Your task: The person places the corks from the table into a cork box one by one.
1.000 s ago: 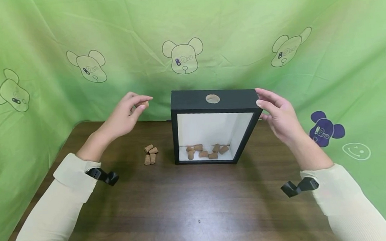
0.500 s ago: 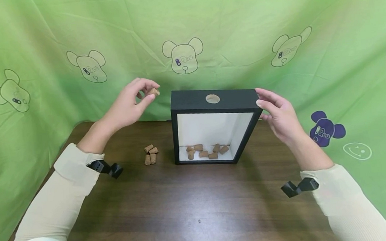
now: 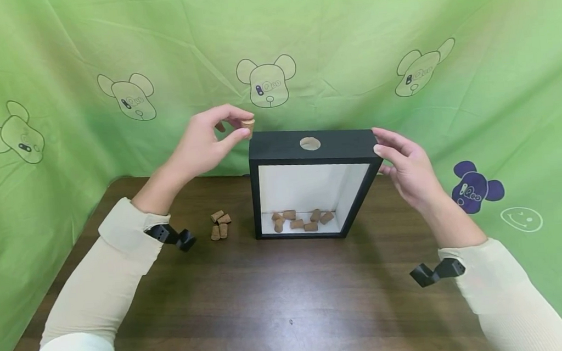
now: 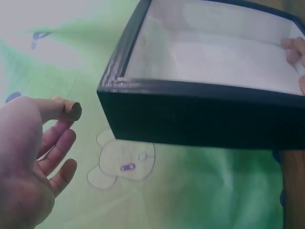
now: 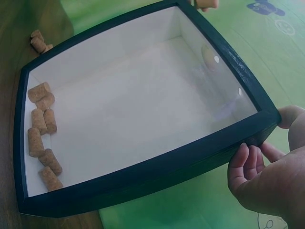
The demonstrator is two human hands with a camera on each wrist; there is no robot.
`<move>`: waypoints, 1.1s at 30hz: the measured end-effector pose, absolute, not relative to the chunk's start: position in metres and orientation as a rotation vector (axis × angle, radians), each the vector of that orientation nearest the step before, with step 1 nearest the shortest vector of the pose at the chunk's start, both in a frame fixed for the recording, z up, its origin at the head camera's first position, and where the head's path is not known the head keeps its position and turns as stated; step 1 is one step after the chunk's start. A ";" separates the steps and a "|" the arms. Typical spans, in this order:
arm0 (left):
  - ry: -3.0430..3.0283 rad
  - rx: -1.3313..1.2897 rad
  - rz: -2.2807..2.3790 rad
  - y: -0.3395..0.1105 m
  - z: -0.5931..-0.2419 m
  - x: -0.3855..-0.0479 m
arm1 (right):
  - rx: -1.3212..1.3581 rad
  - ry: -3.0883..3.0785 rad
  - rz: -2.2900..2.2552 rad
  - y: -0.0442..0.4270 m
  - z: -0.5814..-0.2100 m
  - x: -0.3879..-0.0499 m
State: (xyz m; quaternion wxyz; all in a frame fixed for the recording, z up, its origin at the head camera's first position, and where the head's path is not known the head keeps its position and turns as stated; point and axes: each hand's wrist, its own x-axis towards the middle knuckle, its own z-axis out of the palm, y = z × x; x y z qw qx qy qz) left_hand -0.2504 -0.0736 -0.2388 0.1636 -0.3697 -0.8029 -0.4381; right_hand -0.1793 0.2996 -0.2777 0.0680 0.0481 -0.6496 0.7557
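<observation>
Left hand (image 3: 204,144): thumb and fingertips pinching one cork (image 3: 248,124) (partly covered by the fingertips), with the remaining fingers loosely bent. Cork raised above the dark wooden counter (image 3: 289,285), near the upper left end of a black-framed box (image 3: 281,149); apart from the box in the left wrist view.

Right hand (image 3: 412,173): gripping the box at its upper right corner, thumb and fingers set about the edge.

Box: one, upright on the counter, white inside, with a round hole (image 3: 310,144) in the top face, to the right of the pinched cork. Within: several inner corks (image 3: 297,224), scattered along the bottom.

Loose corks (image 3: 223,231): four, lying close together on the counter, left of the box.

Also: cream sleeves (image 3: 127,240); black wrist device on each; green cloth (image 3: 338,16) behind, printed with outlined animal heads.
</observation>
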 end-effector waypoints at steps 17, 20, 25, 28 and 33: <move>-2.254 -1.194 -1.362 -0.023 -0.234 -0.254 | 0.134 -1.961 2.270 0.301 -0.278 -0.180; -2.264 -1.220 -1.367 -0.014 -0.234 -0.256 | 0.135 -1.957 2.274 0.301 -0.277 -0.179; -2.285 -1.280 -1.363 0.001 -0.234 -0.260 | 0.135 -1.952 2.284 0.300 -0.278 -0.179; -2.304 -1.304 -1.354 0.007 -0.234 -0.262 | 0.131 -1.956 2.286 0.300 -0.278 -0.179; -2.330 -1.311 -1.341 0.013 -0.236 -0.264 | 0.131 -1.965 2.283 0.300 -0.277 -0.179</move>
